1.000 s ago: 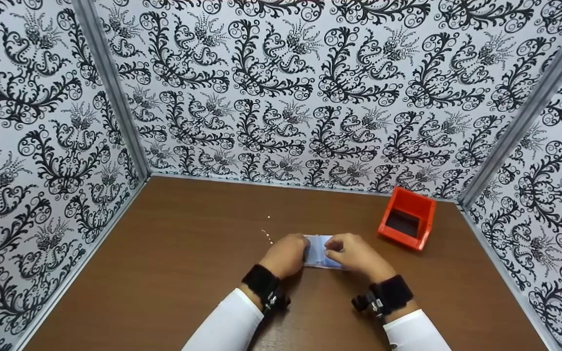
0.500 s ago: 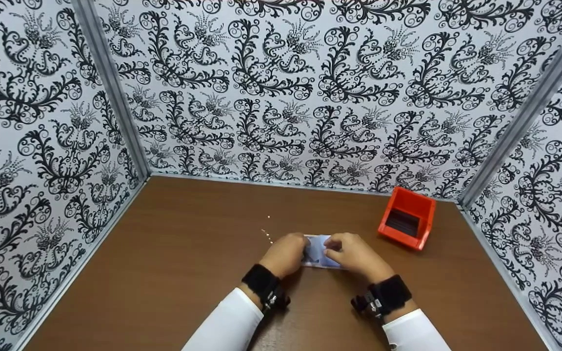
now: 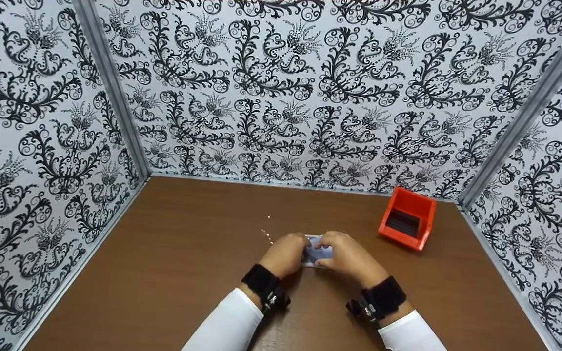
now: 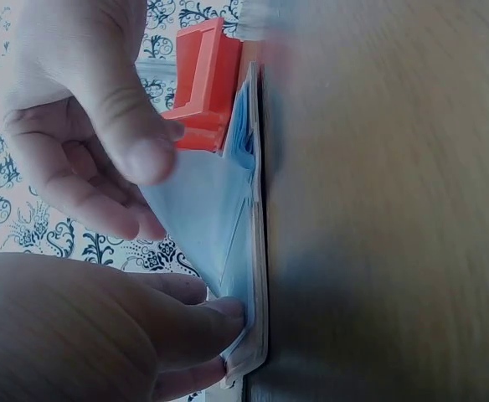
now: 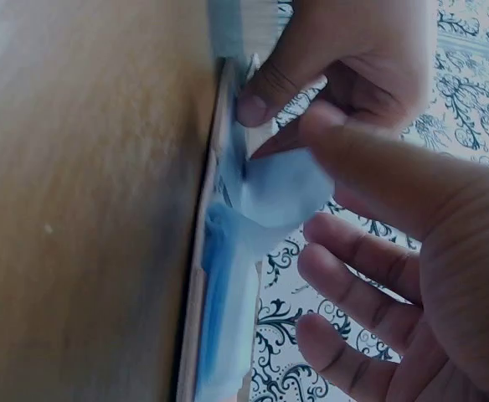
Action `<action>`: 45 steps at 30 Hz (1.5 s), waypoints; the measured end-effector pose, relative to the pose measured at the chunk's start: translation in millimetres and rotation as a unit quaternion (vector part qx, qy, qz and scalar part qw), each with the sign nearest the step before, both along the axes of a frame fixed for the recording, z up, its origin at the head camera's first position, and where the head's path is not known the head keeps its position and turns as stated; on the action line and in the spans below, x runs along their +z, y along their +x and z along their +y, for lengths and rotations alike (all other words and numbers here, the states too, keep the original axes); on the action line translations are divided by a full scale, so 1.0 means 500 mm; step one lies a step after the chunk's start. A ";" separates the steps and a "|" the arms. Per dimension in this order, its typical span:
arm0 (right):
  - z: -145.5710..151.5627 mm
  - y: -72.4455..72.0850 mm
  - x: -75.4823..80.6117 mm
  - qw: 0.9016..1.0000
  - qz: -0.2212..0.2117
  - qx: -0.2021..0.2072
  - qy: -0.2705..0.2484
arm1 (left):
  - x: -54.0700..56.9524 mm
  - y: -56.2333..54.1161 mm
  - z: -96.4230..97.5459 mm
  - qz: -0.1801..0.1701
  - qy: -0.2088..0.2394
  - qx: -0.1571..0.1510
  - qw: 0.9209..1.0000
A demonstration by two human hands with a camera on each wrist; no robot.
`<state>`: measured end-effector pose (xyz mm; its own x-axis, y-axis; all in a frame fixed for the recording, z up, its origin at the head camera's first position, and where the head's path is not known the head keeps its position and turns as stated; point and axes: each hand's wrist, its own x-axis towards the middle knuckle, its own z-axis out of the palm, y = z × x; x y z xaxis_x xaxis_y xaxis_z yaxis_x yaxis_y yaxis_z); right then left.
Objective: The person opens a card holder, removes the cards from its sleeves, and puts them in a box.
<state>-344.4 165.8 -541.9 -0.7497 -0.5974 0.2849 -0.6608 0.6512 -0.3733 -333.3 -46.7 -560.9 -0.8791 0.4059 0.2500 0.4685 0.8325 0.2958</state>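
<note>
A thin, flat booklet-like thing [image 3: 310, 265] with bluish translucent sheets lies on the table between the hands. My left hand [image 3: 285, 254] holds it at its left end, the thumb down on the sheets. My right hand [image 3: 351, 258] pinches the free edge of one translucent sheet [image 4: 198, 193] between thumb and fingertip. That sheet stands raised and bent over the rest, while its other end runs under the left fingers. More bluish layers [image 5: 223, 293] lie stacked on the right half. The right hand's other fingers [image 5: 345, 268] are spread loosely, clear of the sheets.
Farther back on the right, an orange-red bin [image 3: 420, 209] with a dark inside stands on the brown table [image 3: 188, 234]. Several tiny white bits [image 3: 267, 236] lie beyond the left hand. Patterned walls [image 3: 281, 97] enclose the back and sides.
The right hand has moved a little left, toward the left hand, carrying the sheet's edge over with it. The left hand has stayed in place.
</note>
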 end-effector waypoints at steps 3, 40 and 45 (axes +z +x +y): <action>-0.006 0.003 -0.003 1.000 0.015 -0.002 0.007 | 0.000 0.001 0.000 -0.001 -0.002 0.004 1.000; 0.021 -0.008 0.017 0.978 -0.045 -0.197 0.042 | -0.002 0.000 -0.005 -0.003 0.014 0.021 1.000; 0.032 -0.015 0.009 0.976 -0.075 -0.196 0.054 | -0.001 0.002 -0.004 -0.009 0.009 0.027 1.000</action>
